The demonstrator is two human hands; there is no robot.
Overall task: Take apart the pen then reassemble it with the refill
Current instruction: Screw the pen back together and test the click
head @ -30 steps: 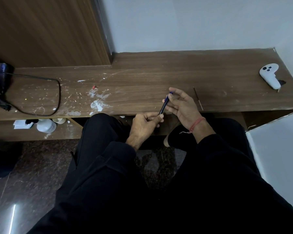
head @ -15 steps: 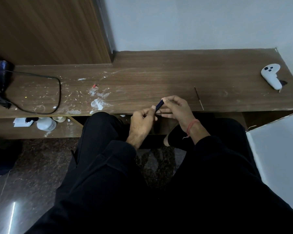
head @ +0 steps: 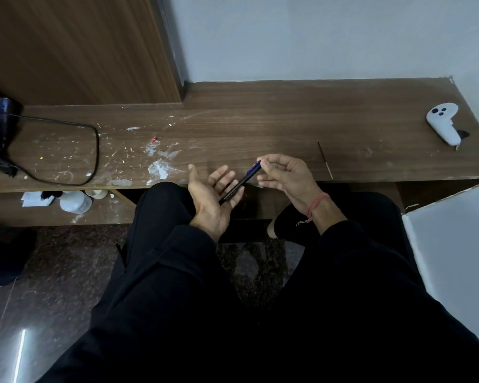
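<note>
At the centre of the frame the right hand [head: 286,179] pinches the upper, blue end of the pen [head: 239,183] between thumb and fingers [head: 271,161], its other fingers loosely curled; a red thread is tied round its wrist. The pen slants down to the left, and its dark lower end lies across the fingers of the left hand [head: 212,193], which is turned palm up with its fingers spread and relaxed, gripping nothing. Both hands hover over the front edge of the desk [head: 260,128], above the person's lap in black clothing. Just to the right of the right hand a thin refill [head: 324,158] lies on the desk, apart from the pen, running from upper left to lower right. At the far right of the desk rests a white controller [head: 441,125]. Left of centre the desk carries white smears and flecks [head: 159,167], and a black cable [head: 94,150] loops across its left part toward a dark bundle at the left edge of the frame. On the lower shelf [head: 39,214] at the left stand a white jar [head: 75,201] and a roll of tape [head: 96,192]
</note>
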